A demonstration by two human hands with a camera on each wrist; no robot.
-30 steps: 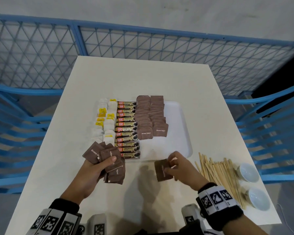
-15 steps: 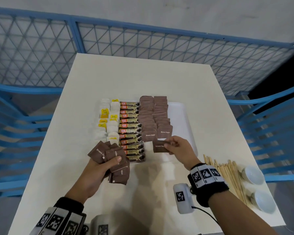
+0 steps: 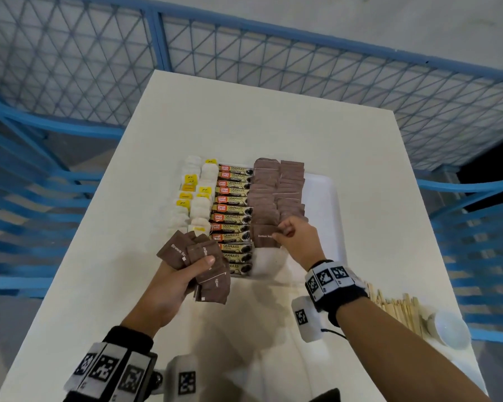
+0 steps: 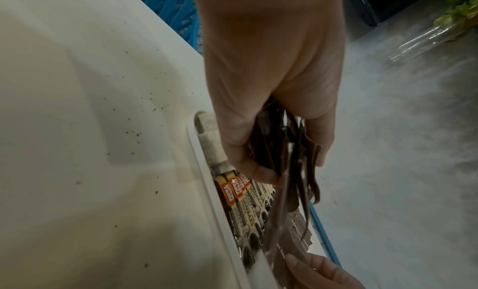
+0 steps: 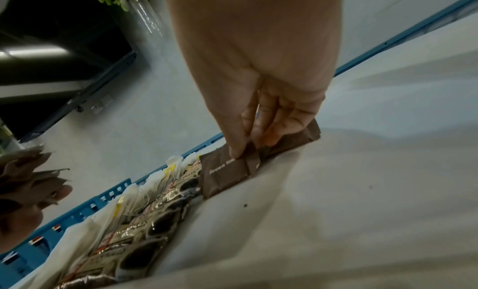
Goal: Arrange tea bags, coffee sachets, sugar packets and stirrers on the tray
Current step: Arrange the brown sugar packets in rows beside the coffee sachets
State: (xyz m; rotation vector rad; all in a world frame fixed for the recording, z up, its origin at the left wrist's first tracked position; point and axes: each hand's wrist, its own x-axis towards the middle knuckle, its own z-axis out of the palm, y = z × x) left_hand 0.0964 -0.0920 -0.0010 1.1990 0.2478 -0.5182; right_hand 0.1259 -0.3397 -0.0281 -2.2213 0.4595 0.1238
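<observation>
Sugar rows filling; stirrers not yet on the tray.

Head view: I am pinching one sugar packet (image 3: 264,235) in my right hand (image 3: 295,238) and laying it at the near end of the brown rows on the tray (image 3: 325,198), while my left hand (image 3: 173,281) is gripping a fan of spare packets (image 3: 199,264) just off the tray's near corner. Tea bags (image 3: 193,198) and coffee sachets (image 3: 233,216) are lying in their columns; the stirrers (image 3: 400,307) are sitting on the table (image 3: 244,111) by my right wrist, so I judge them the main job left.
Left wrist view: my fingers (image 4: 243,142) are curling tight round the bundle, above the sachets.
Right wrist view: thumb and fingertips (image 5: 269,134) are clamping the packet's edge as it is touching the tray.
</observation>
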